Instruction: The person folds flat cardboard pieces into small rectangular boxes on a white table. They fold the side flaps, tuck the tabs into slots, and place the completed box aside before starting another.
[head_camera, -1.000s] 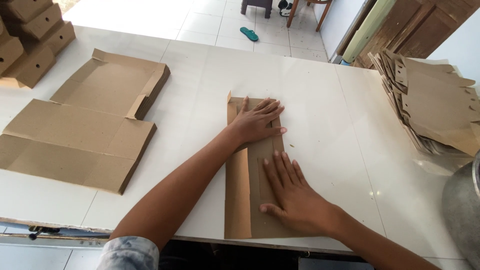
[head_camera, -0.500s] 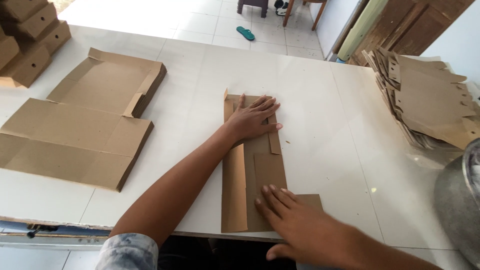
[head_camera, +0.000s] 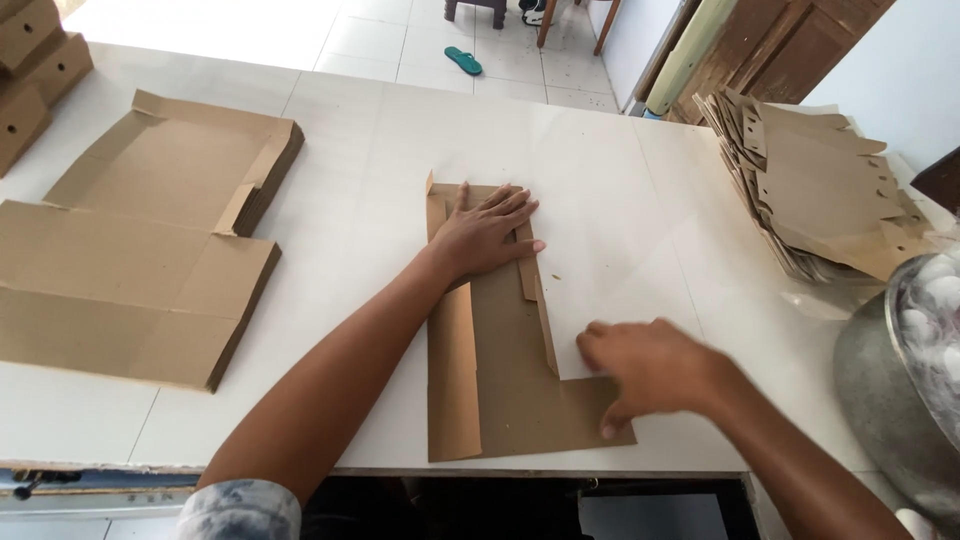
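Cardboard blank (head_camera: 500, 390) lies pinned under spread left fingers (head_camera: 505, 205); right hand (head_camera: 650, 365), fingers loosely apart, presses its near-right flap edge.

Small home-based box-folding workshop: white table (head_camera: 640, 180) loaded with stacks of flat cardboard blanks (head_camera: 130, 270), pile of die-cut cardboard pieces (head_camera: 820, 190), folded boxes (head_camera: 40, 70) at the edge, tiled floor (head_camera: 380, 35), wooden door (head_camera: 790, 50), green sandal (head_camera: 463, 61).

Your left hand (head_camera: 484, 236) and right hand (head_camera: 648, 368) are both bare: no gloves, rings, watch or bands show on the fingers or wrists. Your forearms are uncovered too. On your left arm, a short sleeve (head_camera: 238, 510) in mottled grey and white fabric ends near the elbow.
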